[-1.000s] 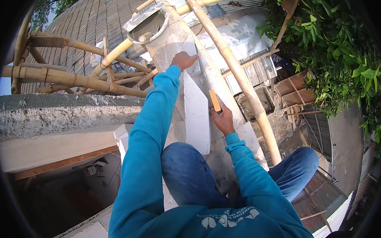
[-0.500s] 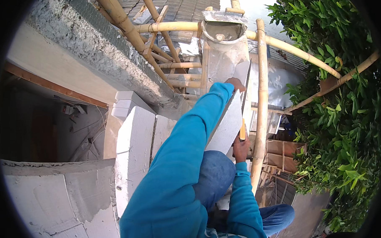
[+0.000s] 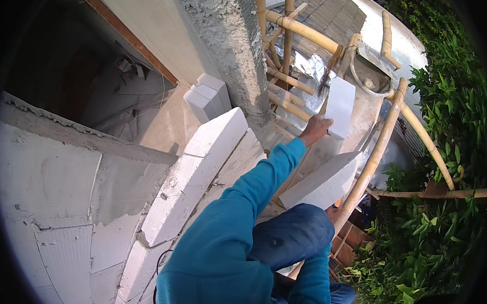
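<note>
My left hand [image 3: 316, 129] is closed on the lower left corner of a short white lightweight block piece [image 3: 342, 107], held above a plank. A brown-bristled brush [image 3: 330, 71] shows just beyond that hand; whether it lies there or is gripped too, I cannot tell. A longer white block [image 3: 324, 182] lies tilted beyond my knee. My right hand [image 3: 331, 214] is low beside this block, mostly hidden by my knee and a bamboo pole. A bit of an orange handle [image 3: 338, 202] shows at its fingers; the rest of that tool is hidden.
A round bucket [image 3: 371, 83] with a flat metal trowel [image 3: 378, 60] across its rim stands ahead. Bamboo poles [image 3: 370, 163] cross on the right, beside leafy bushes [image 3: 418, 237]. A white block wall [image 3: 193, 170] runs along my left, with small stacked blocks [image 3: 208, 97] behind it.
My view has turned right. A short block piece is now in my left hand, apart from the longer block, which lies lower. The right hand has become mostly hidden.
</note>
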Demonstrator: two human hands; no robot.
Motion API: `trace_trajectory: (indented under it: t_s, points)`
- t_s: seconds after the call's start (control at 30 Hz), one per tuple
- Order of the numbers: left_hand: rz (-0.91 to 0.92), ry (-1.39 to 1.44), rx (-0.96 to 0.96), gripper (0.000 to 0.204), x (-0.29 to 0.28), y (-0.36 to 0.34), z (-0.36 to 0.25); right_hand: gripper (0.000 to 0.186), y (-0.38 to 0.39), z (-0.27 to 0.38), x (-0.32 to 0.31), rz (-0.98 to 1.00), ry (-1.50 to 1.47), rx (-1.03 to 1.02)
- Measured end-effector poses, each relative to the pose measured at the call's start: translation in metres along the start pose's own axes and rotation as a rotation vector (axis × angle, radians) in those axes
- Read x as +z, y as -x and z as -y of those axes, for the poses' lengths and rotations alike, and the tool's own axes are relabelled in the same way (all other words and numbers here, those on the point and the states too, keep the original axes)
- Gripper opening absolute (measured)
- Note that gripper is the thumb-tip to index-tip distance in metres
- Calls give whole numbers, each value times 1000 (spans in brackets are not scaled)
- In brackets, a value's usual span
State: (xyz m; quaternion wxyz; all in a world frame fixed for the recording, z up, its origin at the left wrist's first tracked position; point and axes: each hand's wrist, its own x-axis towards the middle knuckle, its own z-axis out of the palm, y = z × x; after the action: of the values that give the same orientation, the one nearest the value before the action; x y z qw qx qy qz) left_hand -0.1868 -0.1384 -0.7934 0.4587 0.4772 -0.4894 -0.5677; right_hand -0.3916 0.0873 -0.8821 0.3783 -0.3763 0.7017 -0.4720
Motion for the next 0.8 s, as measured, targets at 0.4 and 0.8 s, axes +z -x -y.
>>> trace_trajectory:
  t_s: [0.4, 0.8]
  points:
    - [-944, 583, 574, 70, -175, 100, -106, 28, -2, -12, 5, -3, -90, -155]
    - [379, -937, -71, 123, 107, 86, -61, 30, 6, 18, 20, -67, 41, -87]
